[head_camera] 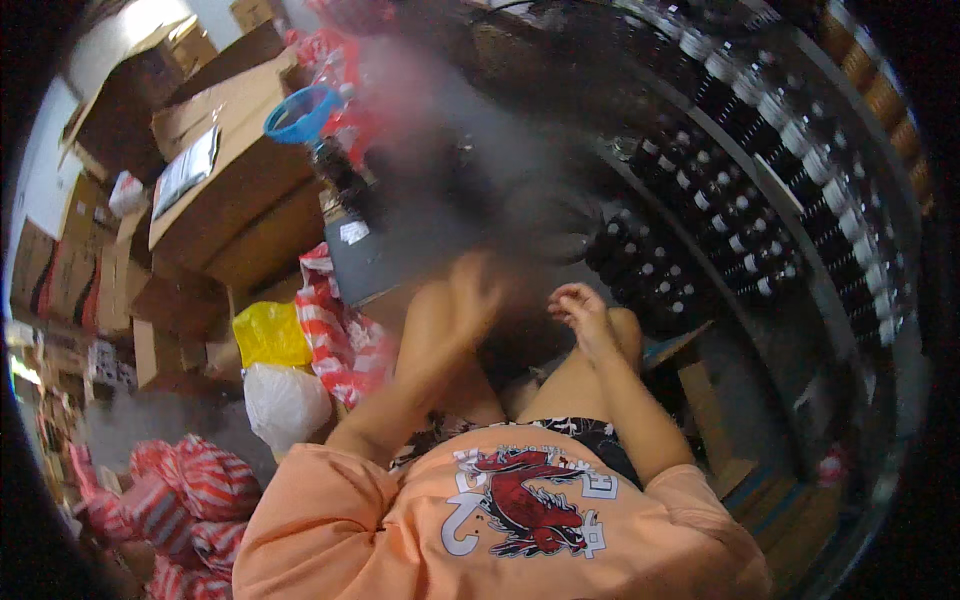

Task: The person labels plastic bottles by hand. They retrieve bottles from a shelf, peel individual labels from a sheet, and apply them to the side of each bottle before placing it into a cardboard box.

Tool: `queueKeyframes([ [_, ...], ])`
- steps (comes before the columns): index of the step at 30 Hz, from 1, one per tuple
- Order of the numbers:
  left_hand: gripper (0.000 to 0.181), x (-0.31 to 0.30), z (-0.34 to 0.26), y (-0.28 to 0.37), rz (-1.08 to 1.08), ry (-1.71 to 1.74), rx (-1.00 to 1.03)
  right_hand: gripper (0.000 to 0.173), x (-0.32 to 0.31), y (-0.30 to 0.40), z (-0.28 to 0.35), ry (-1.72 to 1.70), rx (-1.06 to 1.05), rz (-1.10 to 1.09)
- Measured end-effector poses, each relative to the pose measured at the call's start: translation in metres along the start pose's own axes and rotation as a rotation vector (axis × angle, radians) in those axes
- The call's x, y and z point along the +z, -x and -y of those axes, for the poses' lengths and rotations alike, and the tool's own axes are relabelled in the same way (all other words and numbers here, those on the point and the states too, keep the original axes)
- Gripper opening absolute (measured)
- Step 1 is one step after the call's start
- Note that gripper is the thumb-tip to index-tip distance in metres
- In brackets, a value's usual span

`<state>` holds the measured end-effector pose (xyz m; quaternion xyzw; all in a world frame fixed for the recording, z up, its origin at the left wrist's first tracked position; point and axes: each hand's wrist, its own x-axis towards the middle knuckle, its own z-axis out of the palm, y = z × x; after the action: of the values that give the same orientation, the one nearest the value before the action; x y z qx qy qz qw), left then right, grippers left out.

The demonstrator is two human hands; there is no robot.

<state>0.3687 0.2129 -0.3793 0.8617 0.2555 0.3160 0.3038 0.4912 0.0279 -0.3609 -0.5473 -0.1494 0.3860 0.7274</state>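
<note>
Over my left thigh is my left hand [477,289], blurred, and whether its fingers hold anything is unclear. My right hand [582,309] hovers by my right knee with its fingers curled inward; a hazy smear across the view hides what may lie between them. Both forearms reach forward from my lap. Ahead of my left knee is a dark grey surface [375,259] bearing a small white label [354,232]. Beyond my right hand stand small dark containers with pale tops [660,274], too blurred to name exactly.
Left of me are a red-and-white striped plastic bag [330,337], a yellow bag [271,334] and a white bag [285,403]. Large cardboard boxes [232,187] rise behind them, near a blue plastic rim [319,124]. Dark shelving with rows of small items [739,206] curves along the right.
</note>
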Motion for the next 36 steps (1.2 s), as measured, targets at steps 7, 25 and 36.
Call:
queueKeyframes([
  [7, 0.076, -0.059, 0.058, -0.088, -0.239, 0.300, -0.237, 0.015, 0.002, -0.017, -0.080, 0.707, 0.334, 0.321],
  [25, 0.089, -0.043, 0.065, -0.202, -0.364, 0.368, -0.022, 0.029, 0.088, -0.099, 0.053, 1.095, -0.689, 0.228],
  [36, 0.084, -0.068, -0.008, -0.117, -0.486, 0.208, -0.196, 0.043, 0.233, -0.189, 0.160, 1.705, -1.416, 0.544],
])
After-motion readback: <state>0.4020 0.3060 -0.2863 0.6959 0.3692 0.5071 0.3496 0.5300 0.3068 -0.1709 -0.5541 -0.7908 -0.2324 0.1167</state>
